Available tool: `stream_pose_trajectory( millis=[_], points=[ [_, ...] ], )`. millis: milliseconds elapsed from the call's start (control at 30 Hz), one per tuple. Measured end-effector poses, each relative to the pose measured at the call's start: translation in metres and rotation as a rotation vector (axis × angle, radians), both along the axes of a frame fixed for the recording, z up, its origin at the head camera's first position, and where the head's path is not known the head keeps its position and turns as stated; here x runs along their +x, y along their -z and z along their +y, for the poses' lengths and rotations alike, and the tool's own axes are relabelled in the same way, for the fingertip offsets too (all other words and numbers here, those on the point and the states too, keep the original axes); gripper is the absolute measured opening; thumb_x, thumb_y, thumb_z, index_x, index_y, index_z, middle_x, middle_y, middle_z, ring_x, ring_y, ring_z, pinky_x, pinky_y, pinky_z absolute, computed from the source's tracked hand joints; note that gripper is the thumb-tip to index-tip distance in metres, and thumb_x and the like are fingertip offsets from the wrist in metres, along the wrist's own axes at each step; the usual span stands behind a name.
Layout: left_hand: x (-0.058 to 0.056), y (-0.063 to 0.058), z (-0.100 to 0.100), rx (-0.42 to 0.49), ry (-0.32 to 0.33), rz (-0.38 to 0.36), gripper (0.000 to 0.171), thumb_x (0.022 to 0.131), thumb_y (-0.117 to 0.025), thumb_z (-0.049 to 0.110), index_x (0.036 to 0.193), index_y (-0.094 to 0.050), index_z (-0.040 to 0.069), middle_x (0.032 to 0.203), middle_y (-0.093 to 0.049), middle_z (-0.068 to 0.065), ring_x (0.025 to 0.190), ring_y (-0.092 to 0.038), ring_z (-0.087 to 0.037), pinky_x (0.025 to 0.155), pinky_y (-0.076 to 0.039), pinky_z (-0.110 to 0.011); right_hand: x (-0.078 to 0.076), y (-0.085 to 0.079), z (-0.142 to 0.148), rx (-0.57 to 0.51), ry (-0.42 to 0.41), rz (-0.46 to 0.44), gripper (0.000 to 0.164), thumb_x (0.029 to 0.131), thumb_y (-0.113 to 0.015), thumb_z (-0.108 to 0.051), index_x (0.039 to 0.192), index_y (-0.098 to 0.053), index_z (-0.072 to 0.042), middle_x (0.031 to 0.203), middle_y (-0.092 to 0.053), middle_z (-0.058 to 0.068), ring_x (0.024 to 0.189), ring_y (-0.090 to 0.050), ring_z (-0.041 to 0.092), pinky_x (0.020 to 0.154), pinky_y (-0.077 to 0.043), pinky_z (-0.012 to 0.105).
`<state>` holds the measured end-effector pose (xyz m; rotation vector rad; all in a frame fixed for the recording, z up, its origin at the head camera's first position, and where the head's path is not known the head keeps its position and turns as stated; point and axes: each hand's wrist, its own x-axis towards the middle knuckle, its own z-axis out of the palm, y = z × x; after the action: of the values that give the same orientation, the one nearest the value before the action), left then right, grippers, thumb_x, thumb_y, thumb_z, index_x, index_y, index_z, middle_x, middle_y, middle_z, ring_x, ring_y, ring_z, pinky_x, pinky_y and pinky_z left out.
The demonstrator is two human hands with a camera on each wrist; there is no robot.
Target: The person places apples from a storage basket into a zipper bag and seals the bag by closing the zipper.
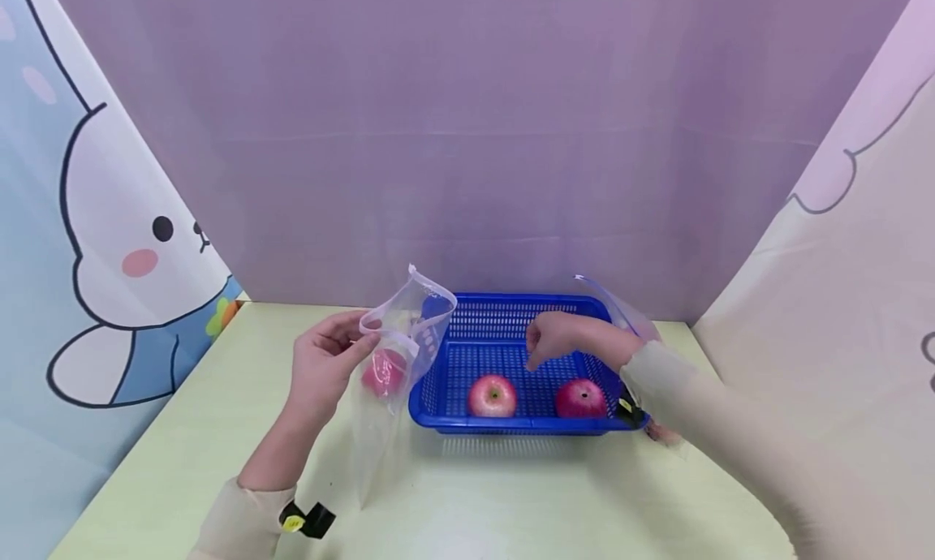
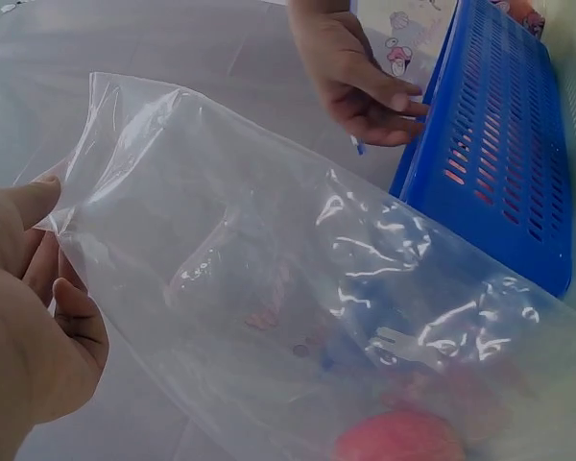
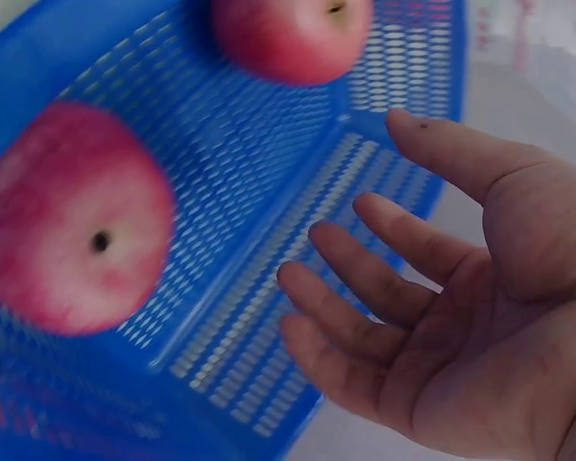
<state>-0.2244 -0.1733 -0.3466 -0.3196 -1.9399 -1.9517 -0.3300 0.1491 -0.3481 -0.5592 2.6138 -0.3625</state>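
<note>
Pinching a clear zip bag (image 1: 427,353) near its mouth, the person's left hand (image 1: 326,359) had thumb and fingers on just one side of the thin film. A red apple (image 1: 381,372) showed through the plastic, seemingly inside, just left of the blue mesh basket (image 1: 526,424). The right hand (image 1: 553,337) hovered over that basket with its fingers loose and nothing in the palm. Near the front rim sat a paler apple (image 1: 492,396) and, to its right, a deeper red apple (image 1: 581,399); a second zip bag (image 1: 637,315) showed at the basket's right end, partly hidden by the right sleeve (image 1: 701,402).

To my eye the weak point was that one-sided hold: with nothing bracing the opposite lip, the mouth could have folded in and blocked an apple, or snagged it on the zip strip. A slick, round fruit taken with loose fingers could have slipped and bruised against the mesh. A sideways tug on the film could have tipped out the bagged one, if it was indeed inside.

The table (image 1: 467,495) was pale yellow-green and smooth, with glare toward the front. A mauve curtain (image 1: 467,138) backed it, a rabbit-printed cloth (image 1: 124,219) hung at the left, and a pale cloth with cloud-like outlines (image 1: 840,316) at the right.
</note>
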Motion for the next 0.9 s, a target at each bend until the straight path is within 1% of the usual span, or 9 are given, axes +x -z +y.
stream_pose_trajectory(
  millis=[133, 200, 333, 400, 500, 633, 733, 833, 900],
  points=[
    [0.004, 0.001, 0.001, -0.012, 0.016, 0.015, 0.033, 0.077, -0.067, 0.007, 0.108, -0.061, 0.0, 0.092, -0.064, -0.012, 0.071, -0.054, -0.019, 0.06, -0.048, -0.019, -0.002, 0.012, 0.008, 0.078, -0.005, -0.05, 0.034, 0.066, -0.076, -0.032, 0.087, -0.059, -0.012, 0.08, -0.055, -0.002, 0.071, -0.05, 0.016, 0.061, -0.046, 0.033],
    [0.005, 0.002, 0.002, -0.006, 0.033, 0.033, 0.032, 0.077, -0.067, 0.005, 0.108, -0.06, -0.002, 0.091, -0.064, -0.012, 0.07, -0.053, -0.019, 0.059, -0.048, -0.019, -0.003, 0.018, 0.012, 0.111, -0.012, -0.067, 0.034, 0.066, -0.077, -0.032, 0.086, -0.058, -0.012, 0.079, -0.054, -0.003, 0.071, -0.05, 0.015, 0.062, -0.045, 0.032],
    [0.005, 0.004, 0.001, -0.011, 0.05, 0.065, 0.031, 0.077, -0.066, 0.001, 0.107, -0.06, -0.003, 0.089, -0.065, -0.011, 0.068, -0.053, -0.018, 0.056, -0.047, -0.018, -0.007, 0.026, 0.014, 0.158, -0.065, -0.083, 0.029, 0.064, -0.078, -0.028, 0.08, -0.059, -0.012, 0.075, -0.053, -0.004, 0.069, -0.048, 0.013, 0.06, -0.043, 0.029],
    [0.006, 0.004, 0.001, -0.017, 0.049, 0.075, 0.03, 0.076, -0.066, 0.0, 0.106, -0.061, -0.004, 0.088, -0.065, -0.01, 0.067, -0.053, -0.018, 0.055, -0.047, -0.018, -0.008, 0.028, 0.014, 0.195, -0.09, -0.098, 0.031, 0.064, -0.078, -0.028, 0.083, -0.061, -0.011, 0.078, -0.054, -0.004, 0.072, -0.049, 0.013, 0.064, -0.044, 0.029],
    [0.006, 0.004, 0.001, -0.034, 0.052, 0.076, 0.03, 0.076, -0.066, 0.0, 0.105, -0.061, -0.004, 0.087, -0.065, -0.01, 0.066, -0.052, -0.017, 0.054, -0.046, -0.018, -0.009, 0.03, 0.012, 0.274, -0.106, -0.14, 0.04, 0.064, -0.078, -0.031, 0.095, -0.061, -0.013, 0.091, -0.055, -0.003, 0.084, -0.051, 0.015, 0.073, -0.046, 0.034],
    [0.007, 0.004, 0.0, -0.054, 0.061, 0.069, 0.03, 0.077, -0.066, 0.002, 0.106, -0.061, -0.003, 0.087, -0.064, -0.01, 0.067, -0.052, -0.017, 0.054, -0.046, -0.018, -0.008, 0.033, 0.011, 0.362, -0.108, -0.208, 0.05, 0.061, -0.079, -0.034, 0.105, -0.06, -0.018, 0.104, -0.052, -0.002, 0.093, -0.05, 0.018, 0.072, -0.046, 0.043],
    [0.007, 0.004, 0.0, -0.04, 0.064, 0.077, 0.03, 0.076, -0.066, 0.0, 0.106, -0.06, -0.004, 0.088, -0.065, -0.01, 0.067, -0.052, -0.017, 0.055, -0.046, -0.018, -0.008, 0.035, 0.011, 0.404, -0.119, -0.243, 0.052, 0.059, -0.08, -0.031, 0.105, -0.06, -0.02, 0.104, -0.052, -0.003, 0.093, -0.049, 0.019, 0.068, -0.046, 0.046],
    [0.008, 0.004, -0.001, -0.023, 0.071, 0.083, 0.03, 0.076, -0.065, -0.002, 0.106, -0.06, -0.005, 0.089, -0.065, -0.011, 0.067, -0.052, -0.017, 0.055, -0.046, -0.018, -0.007, 0.039, 0.013, 0.434, -0.122, -0.294, 0.053, 0.058, -0.081, -0.025, 0.106, -0.059, -0.02, 0.103, -0.052, -0.004, 0.091, -0.049, 0.019, 0.069, -0.046, 0.046],
    [0.008, 0.004, -0.001, -0.026, 0.073, 0.074, 0.03, 0.077, -0.065, -0.001, 0.106, -0.06, -0.005, 0.089, -0.064, -0.011, 0.067, -0.052, -0.017, 0.055, -0.046, -0.018, -0.006, 0.042, 0.016, 0.433, -0.078, -0.357, 0.056, 0.057, -0.081, -0.018, 0.108, -0.058, -0.02, 0.104, -0.051, -0.003, 0.088, -0.05, 0.021, 0.069, -0.046, 0.048]
  ],
)
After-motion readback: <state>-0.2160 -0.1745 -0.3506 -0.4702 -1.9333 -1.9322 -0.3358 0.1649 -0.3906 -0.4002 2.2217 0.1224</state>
